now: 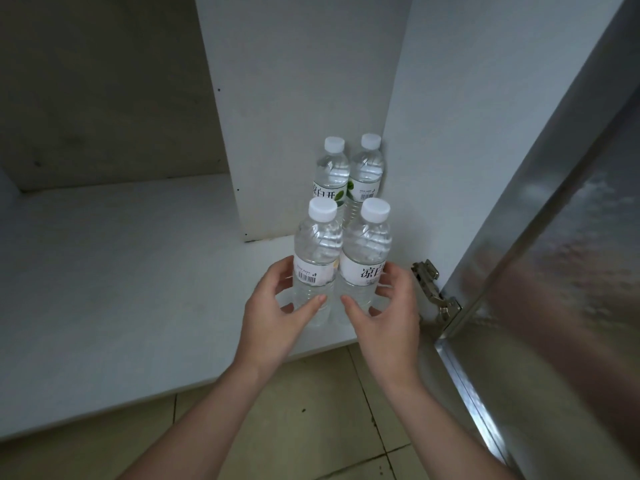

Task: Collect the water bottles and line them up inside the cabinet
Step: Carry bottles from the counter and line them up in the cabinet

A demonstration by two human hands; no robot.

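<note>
Two clear water bottles with white caps stand side by side at the back right corner of the white cabinet floor (138, 289), one on the left (330, 168) and one on the right (367, 166). Right in front of them stand two more, upright and touching. My left hand (277, 317) wraps around the lower part of the front left bottle (317, 247), thumb on its front. The front right bottle (367, 251) is held the same way low down by my right hand (384, 320).
A white divider panel (294, 98) rises behind the bottles and the cabinet's right wall (467, 116) is next to them. The metal-faced door (554, 271) stands swung out at the right on a hinge (436, 289). Beige floor tiles (311, 427) lie below the shelf edge.
</note>
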